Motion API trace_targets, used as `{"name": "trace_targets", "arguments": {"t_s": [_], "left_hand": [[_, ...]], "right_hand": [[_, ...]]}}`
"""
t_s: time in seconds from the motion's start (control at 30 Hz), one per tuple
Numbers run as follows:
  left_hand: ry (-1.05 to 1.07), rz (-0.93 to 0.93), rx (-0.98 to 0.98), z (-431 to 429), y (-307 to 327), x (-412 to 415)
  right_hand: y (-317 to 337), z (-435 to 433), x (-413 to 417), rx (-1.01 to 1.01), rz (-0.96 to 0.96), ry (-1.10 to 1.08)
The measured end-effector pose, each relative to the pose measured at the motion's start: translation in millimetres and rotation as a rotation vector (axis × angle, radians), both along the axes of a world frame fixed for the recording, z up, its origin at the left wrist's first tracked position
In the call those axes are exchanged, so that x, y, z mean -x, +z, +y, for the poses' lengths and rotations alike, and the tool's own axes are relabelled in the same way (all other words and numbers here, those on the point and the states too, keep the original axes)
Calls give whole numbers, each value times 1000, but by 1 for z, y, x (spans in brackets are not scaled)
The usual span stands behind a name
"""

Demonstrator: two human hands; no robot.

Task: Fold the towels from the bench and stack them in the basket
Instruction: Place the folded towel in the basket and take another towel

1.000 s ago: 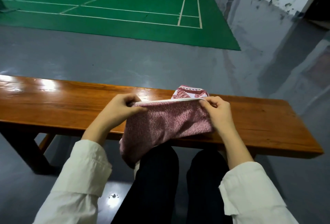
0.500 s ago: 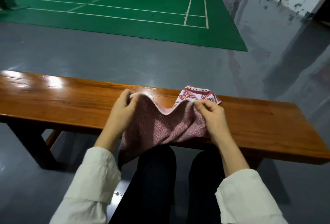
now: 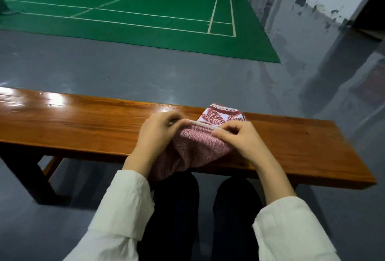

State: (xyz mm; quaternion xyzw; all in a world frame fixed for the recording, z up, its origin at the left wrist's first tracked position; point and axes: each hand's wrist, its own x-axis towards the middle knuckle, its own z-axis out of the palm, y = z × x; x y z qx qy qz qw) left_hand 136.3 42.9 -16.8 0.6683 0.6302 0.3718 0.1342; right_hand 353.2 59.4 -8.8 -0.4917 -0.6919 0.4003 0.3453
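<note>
A pink patterned cloth towel (image 3: 198,148) is pinched along its white top hem by the left hand (image 3: 156,133) and right hand (image 3: 239,142), draped over the glossy brown wooden table (image 3: 83,127).

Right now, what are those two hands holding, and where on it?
Both the left hand and right hand pinch the pink towel along its white top edge.
</note>
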Motion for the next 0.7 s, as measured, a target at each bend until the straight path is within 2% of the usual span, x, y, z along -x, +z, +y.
{"name": "trace_targets", "arguments": {"t_s": [0.13, 0.2, 0.3, 0.37, 0.57, 0.7], "left_hand": [[115, 83, 8, 1, 4, 10], [-4, -26, -24, 0, 9, 2], [-265, -285, 82, -7, 23, -34], [-353, -257, 112, -6, 21, -51], [-214, -36, 20, -4, 13, -23], [33, 58, -27, -5, 6, 16]], "right_hand": [[4, 2, -11, -26, -9, -49], [9, -1, -7, -58, 59, -45], [15, -5, 7, -88, 128, 23], [15, -7, 11, -90, 101, 47], [10, -9, -16, -1, 24, 3], [9, -9, -24, -27, -8, -8]]}}
